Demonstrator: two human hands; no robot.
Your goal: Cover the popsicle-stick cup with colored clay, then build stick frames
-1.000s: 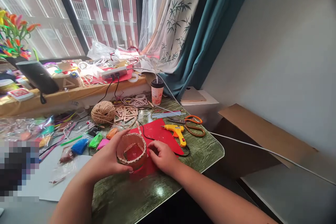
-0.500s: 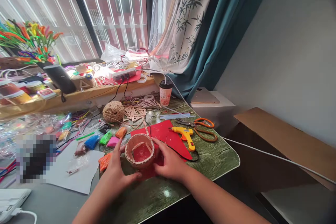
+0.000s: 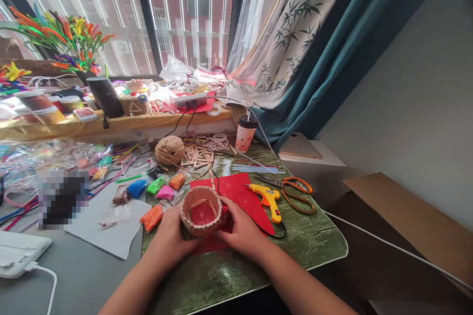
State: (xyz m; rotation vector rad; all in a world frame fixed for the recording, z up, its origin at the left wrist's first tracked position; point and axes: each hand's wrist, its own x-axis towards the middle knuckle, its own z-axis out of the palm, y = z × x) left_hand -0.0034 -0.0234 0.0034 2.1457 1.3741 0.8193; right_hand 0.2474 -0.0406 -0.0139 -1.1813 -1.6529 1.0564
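A round brown pot [image 3: 201, 230] with a scalloped rim stands upright between my hands, its opening showing a red bottom and a few wooden sticks inside. My left hand [image 3: 172, 236] wraps its left side, with the thumb near the base. On the right side, my right hand [image 3: 242, 231] holds it with curved fingers. Beneath and behind the pot lies a red sheet [image 3: 240, 192]. A yellow glue gun [image 3: 271, 199] rests on the sheet's right part, beside orange-handled scissors [image 3: 299, 194].
A twine ball [image 3: 169, 150], wooden sticks [image 3: 197, 156] and a paper cup [image 3: 246, 134] stand at the back of the green table [image 3: 310, 241]. Clay packets [image 3: 152, 217] and white paper [image 3: 107, 221] lie left. A power bank [image 3: 22, 251] sits far left.
The view has shifted, so the scene sits further right. My left hand has closed in around the pot; its fingers were spread more loosely before.
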